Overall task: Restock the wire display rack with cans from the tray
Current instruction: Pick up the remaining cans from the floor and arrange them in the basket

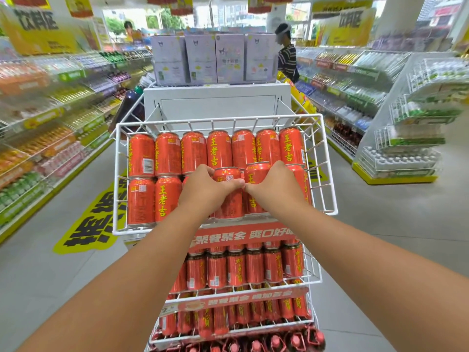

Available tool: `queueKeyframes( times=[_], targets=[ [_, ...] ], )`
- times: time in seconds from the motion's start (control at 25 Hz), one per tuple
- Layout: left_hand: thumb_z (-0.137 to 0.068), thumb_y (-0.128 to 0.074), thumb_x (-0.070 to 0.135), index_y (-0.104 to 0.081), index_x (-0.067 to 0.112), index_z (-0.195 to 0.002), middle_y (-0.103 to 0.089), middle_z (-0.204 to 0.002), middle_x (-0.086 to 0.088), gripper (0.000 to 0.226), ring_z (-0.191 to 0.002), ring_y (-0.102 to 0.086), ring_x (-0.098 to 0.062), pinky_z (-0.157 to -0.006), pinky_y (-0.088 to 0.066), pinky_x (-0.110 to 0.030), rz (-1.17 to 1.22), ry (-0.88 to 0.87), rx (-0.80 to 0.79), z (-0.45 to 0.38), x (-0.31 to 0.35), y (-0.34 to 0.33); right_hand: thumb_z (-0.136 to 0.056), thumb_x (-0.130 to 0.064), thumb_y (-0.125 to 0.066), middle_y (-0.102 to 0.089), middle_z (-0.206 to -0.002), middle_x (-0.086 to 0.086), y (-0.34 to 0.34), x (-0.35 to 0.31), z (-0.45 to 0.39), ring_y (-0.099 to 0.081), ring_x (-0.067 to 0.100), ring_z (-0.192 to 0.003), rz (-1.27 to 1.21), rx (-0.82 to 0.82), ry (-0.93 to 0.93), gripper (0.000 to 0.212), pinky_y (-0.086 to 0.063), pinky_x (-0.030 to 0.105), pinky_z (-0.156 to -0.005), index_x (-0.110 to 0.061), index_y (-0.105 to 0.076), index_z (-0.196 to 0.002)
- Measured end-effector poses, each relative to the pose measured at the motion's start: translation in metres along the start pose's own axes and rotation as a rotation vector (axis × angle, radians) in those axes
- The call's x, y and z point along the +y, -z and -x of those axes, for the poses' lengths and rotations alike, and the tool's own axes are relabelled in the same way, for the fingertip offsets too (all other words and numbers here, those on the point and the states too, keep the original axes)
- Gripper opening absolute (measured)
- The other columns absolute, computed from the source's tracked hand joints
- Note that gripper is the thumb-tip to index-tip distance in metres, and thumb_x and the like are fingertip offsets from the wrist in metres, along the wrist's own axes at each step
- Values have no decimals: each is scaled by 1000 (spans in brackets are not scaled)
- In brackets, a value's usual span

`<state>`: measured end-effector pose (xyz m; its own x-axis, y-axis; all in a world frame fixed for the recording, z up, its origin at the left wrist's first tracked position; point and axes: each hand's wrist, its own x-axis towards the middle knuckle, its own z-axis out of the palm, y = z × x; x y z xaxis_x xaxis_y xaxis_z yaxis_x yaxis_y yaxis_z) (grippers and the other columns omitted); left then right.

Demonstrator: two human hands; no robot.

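In top basket: l. hand (210,189) wraps one red can (227,194); r. hand (272,186) wraps its neighbour (255,189).
Handling: rigid, smooth, prob. full/heavy; grip mid-body.
Rack (225,120): front row part-filled.

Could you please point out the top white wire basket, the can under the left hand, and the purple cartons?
Top white wire basket (218,118): head view, rear rim.
Red can under left hand (227,175): head view, upper wall.
Purple cartons (229,57): head view, front face.

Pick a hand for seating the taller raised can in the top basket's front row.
Right. The right hand already wraps the taller raised red can over the gap near the white wire basket's right side; the left hand is occupied gripping the shorter-standing red can.
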<state>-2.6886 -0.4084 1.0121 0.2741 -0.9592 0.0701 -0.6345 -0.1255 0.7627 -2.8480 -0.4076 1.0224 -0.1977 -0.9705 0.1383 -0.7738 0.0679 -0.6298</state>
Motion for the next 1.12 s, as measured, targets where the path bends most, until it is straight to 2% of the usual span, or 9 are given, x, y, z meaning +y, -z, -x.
queueKeyframes(
  times=[0.12,0.2,0.28,0.48,0.72,0.8,0.92,1.0,1.12],
  targets=[
    [-68,-78,75,-54,20,-134,-65,-119,1,90,-98,-65,-21,-83,-58,-42,-4,-24,3,0,-4,-3,-82,-46,-83,-69,-108,8,-8,-3,1,-71,32,-98,2,-8,-46,68,-51,36,-66,-5,-51,-126],
    [-69,-78,74,-55,20,-132,-65,-114,2,86,-91,-65,-17,-76,-57,-37,22,-39,7,1,-5,-4,-82,-43,-83,-71,-110,11,-13,-3,-1,-71,33,-97,-1,-8,-64,63,-54,37,-67,-5,-55,-122],
    [-71,-78,73,-54,20,-132,-64,-113,3,84,-87,-64,-15,-74,-55,-35,36,-43,13,2,-5,-5,-83,-40,-82,-70,-114,13,-14,-5,0,-71,34,-99,14,-8,-72,60,-50,35,-66,-4,-55,-123],
    [-69,-78,74,-56,22,-127,-67,-114,3,81,-97,-66,-22,-82,-58,-40,60,-39,27,1,-9,-8,-94,-30,-72,-50,-144,20,-22,-11,12,-62,37,-123,99,5,-56,85,-52,41,-85,-2,-19,-154],
    [-70,-78,72,-56,21,-130,-66,-119,3,82,-100,-66,-22,-83,-58,-41,69,-41,31,2,-9,-8,-98,-31,-67,-34,-159,18,-31,-7,19,-57,37,-130,92,40,-20,83,-55,45,-94,-1,-16,-157],
    [-70,-78,73,-55,20,-132,-65,-121,3,84,-102,-66,-23,-85,-58,-43,66,-34,36,3,-9,-8,-98,-31,-66,-30,-162,17,-31,-4,19,-52,36,-135,90,53,15,89,-54,48,-99,-4,-10,-161],
    [-72,-77,72,-55,20,-134,-64,-120,5,84,-102,-64,-21,-83,-57,-40,72,-38,42,4,-7,-7,-99,-32,-65,-30,-161,15,-30,2,20,-42,33,-143,102,74,93,89,-49,45,-106,-6,-9,-163],
    [-74,-78,70,-54,19,-135,-59,-116,8,83,-98,-59,-18,-78,-50,-34,76,-42,45,5,-5,-8,-100,-32,-62,-31,-161,15,-32,5,23,-34,31,-149,151,99,154,86,-44,41,-112,-4,-10,-163],
    [-76,-78,67,-53,18,-136,-53,-112,8,81,-95,-54,-16,-75,-42,-31,82,-45,49,6,-2,-12,-102,-29,-60,-21,-166,16,-34,8,25,-18,31,-156,220,126,228,83,-37,41,-120,-2,-10,-163]
  ],
)
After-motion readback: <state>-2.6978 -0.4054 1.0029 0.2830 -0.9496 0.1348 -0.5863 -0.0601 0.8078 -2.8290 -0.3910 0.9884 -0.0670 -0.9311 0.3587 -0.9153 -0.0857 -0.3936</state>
